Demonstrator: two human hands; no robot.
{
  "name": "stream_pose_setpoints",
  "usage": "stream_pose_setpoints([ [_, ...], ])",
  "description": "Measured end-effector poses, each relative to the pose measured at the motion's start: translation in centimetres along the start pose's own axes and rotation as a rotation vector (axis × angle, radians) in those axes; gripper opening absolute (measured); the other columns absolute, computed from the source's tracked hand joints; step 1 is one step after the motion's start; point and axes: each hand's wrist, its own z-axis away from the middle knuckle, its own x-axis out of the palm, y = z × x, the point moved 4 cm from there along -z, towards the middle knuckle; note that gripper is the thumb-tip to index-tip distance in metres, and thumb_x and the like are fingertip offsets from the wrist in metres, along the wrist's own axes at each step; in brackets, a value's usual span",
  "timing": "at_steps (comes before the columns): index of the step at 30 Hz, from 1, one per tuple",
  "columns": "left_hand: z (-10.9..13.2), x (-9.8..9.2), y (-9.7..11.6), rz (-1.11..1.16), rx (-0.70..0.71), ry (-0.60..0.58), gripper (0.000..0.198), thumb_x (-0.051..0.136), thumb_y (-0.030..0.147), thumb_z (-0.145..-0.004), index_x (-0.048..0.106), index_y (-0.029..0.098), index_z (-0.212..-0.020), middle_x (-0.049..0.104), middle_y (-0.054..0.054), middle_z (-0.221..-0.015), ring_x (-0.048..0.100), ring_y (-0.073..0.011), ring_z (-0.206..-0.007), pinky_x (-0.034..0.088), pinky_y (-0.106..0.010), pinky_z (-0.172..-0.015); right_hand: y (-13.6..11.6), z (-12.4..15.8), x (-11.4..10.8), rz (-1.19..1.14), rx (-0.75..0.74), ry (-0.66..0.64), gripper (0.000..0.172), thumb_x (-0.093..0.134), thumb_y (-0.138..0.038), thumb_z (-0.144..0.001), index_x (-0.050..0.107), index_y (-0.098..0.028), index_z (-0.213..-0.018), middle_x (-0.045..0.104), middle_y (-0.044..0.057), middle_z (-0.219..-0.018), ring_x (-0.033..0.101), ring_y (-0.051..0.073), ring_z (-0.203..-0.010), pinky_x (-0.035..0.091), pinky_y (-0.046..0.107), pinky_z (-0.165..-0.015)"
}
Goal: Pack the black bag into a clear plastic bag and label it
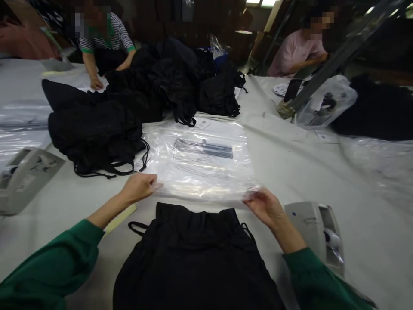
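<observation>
A clear plastic bag (200,178) with dark print lies flat in front of me, on what looks like several more of its kind. My left hand (140,187) pinches its near left corner. The near right corner is gripped by my right hand (263,206), slightly blurred. Closest to me, a black drawstring bag (200,258) lies flat on the table, its upper edge just below the plastic and a cord loop showing at either side.
Black bags (97,133) are heaped at the back left and centre. Grey tape dispensers stand at left (29,181) and right (316,232). A slanted metal post (335,60) rises at right, beside a filled plastic bag (329,101). Two people sit across the white table (290,172).
</observation>
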Motion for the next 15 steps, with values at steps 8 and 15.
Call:
stream_pose_setpoints([
  [8, 2.1, 4.6, -2.0, -0.702, 0.46, -0.225, 0.019, 0.052, 0.035, -0.09, 0.053, 0.02, -0.078, 0.057, -0.007, -0.08, 0.052, -0.0225, -0.079, 0.035, -0.032, -0.074, 2.7, 3.7, 0.2, 1.016, -0.593, -0.022, 0.024, 0.054, -0.038, -0.083, 0.051, -0.022, -0.066, 0.052, 0.003, -0.064, 0.05, 0.019, -0.066, 0.043, 0.034, -0.07],
  [15, 4.2, 4.8, -3.8, -0.652, 0.403, -0.319, 0.017, 0.039, 0.029, -0.094, 0.052, 0.02, -0.089, 0.058, -0.006, -0.086, 0.054, -0.0218, -0.081, 0.038, -0.03, -0.073, 6.1, 10.8, 0.2, 1.04, -0.432, -0.022, 0.02, 0.046, -0.032, -0.085, 0.054, -0.02, -0.071, 0.053, -0.001, -0.056, 0.05, 0.016, -0.053, 0.036, 0.025, -0.051],
])
